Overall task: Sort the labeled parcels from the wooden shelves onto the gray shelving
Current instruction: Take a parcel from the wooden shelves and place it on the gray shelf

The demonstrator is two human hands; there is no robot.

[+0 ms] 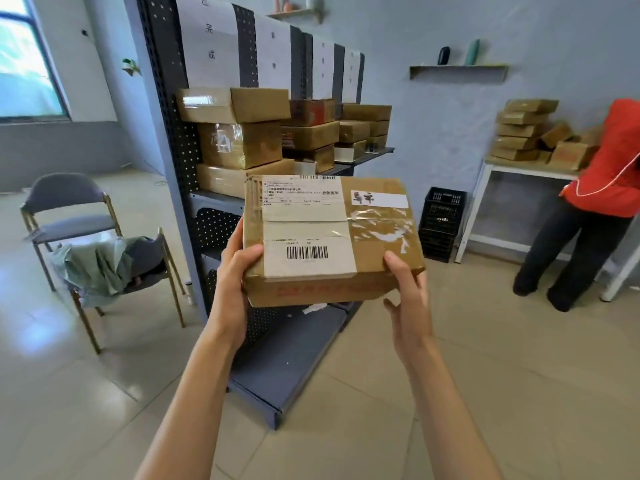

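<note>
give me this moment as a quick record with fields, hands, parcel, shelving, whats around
left hand: grips the parcel's near left corner, thumb on top
right hand: grips the near right corner, thumb on top
parcel: cardboard box, held up, white shipping label with barcode facing the camera
gray shelving: behind the parcel, stacked boxes on its shelf
around: two chairs, black crate, person in red top at a table of boxes

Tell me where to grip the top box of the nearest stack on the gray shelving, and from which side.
Take the top box by its two short ends, coming in from the open front of the gray shelving. It lies flat and wide atop the stack, its back is against the pegboard, and another stack stands close on its right, so fingers may fit tightly there. Both hands now hold the labeled parcel.
</note>
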